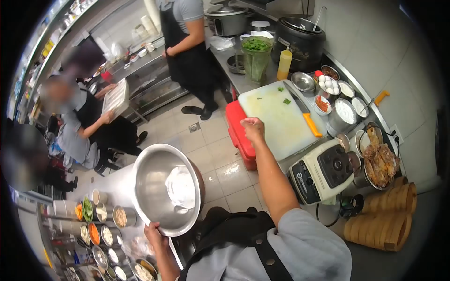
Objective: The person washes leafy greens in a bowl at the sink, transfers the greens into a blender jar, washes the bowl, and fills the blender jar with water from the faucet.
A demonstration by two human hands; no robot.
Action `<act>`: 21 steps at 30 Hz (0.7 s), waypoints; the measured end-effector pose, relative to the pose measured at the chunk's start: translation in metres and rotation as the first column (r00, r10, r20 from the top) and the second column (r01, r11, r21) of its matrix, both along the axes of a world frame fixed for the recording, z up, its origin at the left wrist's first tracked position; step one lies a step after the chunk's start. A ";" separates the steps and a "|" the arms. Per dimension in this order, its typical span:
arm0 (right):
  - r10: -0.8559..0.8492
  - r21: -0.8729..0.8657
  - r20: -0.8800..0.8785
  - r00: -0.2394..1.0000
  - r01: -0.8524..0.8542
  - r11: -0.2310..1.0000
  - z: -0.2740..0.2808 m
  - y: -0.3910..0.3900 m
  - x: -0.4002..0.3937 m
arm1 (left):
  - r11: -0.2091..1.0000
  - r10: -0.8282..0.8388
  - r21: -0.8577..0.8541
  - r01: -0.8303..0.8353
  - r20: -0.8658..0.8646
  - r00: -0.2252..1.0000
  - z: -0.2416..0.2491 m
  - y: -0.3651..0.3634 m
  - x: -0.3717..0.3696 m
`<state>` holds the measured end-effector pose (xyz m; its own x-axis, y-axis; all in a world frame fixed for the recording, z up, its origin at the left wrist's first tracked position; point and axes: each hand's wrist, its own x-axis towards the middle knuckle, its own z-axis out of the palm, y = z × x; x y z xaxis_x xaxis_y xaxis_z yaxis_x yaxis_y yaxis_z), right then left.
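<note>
My left hand grips the near rim of a large steel mixing bowl, which is tilted so its inside faces me. A bright white patch shows on the bowl's inner side. My right arm reaches forward, and my right hand is closed at the left edge of a white cutting board; what its fingers hold, if anything, is hidden. A few green leaf bits and an orange-handled knife lie on the board. Beneath the board's left side is a red container.
Beyond the board stand a blender jug of greens and a yellow squeeze bottle. A blender base and bamboo steamers are at right. Ingredient tubs line the left counter. One person holds a white tray; another stands ahead.
</note>
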<state>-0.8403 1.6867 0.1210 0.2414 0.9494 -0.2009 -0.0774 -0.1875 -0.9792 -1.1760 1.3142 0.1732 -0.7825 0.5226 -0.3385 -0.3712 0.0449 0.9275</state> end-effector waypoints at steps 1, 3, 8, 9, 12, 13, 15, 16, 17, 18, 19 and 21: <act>-0.078 0.013 0.091 0.993 0.077 0.997 -0.002 0.017 0.015 | 0.999 -0.032 -0.029 0.031 -0.032 0.999 -0.009 0.019 -0.007; -0.225 0.088 0.363 0.904 0.207 0.974 -0.033 0.064 0.059 | 0.995 -0.059 -0.079 0.052 -0.082 0.995 -0.009 0.064 -0.005; -0.375 0.089 0.808 0.454 0.535 0.840 -0.085 0.150 0.150 | 0.979 -0.198 -0.063 0.192 -0.107 0.974 -0.013 0.192 -0.022; -0.340 0.073 0.858 0.385 0.563 0.823 -0.096 0.167 0.165 | 0.967 -0.250 -0.099 0.236 -0.161 0.955 -0.028 0.219 -0.038; -0.301 0.197 0.941 0.153 0.475 0.858 -0.121 0.183 0.181 | 0.919 -0.365 -0.253 0.303 -0.252 0.896 -0.061 0.304 -0.062; -0.235 0.081 0.931 0.278 0.469 0.879 -0.118 0.186 0.184 | 0.928 -0.353 -0.227 0.295 -0.287 0.890 -0.064 0.334 -0.060; -0.168 -0.029 0.905 0.391 0.450 0.893 -0.102 0.203 0.178 | 0.866 -0.460 -0.381 0.323 -0.357 0.813 -0.060 0.390 -0.064; -0.349 0.132 0.809 0.473 0.432 0.892 -0.099 0.213 0.172 | 0.848 -0.493 -0.409 0.335 -0.380 0.783 -0.061 0.415 -0.064; -0.504 0.287 0.665 0.551 0.435 0.853 -0.098 0.221 0.167 | 0.845 -0.502 -0.409 0.345 -0.384 0.775 -0.069 0.439 -0.066; -0.516 0.282 0.658 0.548 0.455 0.844 -0.092 0.234 0.163 | 0.890 -0.434 -0.293 0.350 -0.303 0.849 -0.078 0.464 -0.069; -0.460 0.242 0.723 0.516 0.434 0.868 -0.090 0.246 0.165 | 0.912 -0.402 -0.184 0.366 -0.227 0.887 -0.078 0.502 -0.072; -0.372 0.217 0.835 0.405 0.379 0.899 -0.089 0.255 0.162 | 0.934 -0.358 -0.084 0.348 -0.171 0.918 -0.050 0.539 -0.063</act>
<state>-0.6782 1.9416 0.0317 0.6250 0.7181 0.3061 0.7121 -0.3639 -0.6004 -1.2389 1.8536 0.1232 -0.6004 0.7620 -0.2429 -0.1494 0.1915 0.9701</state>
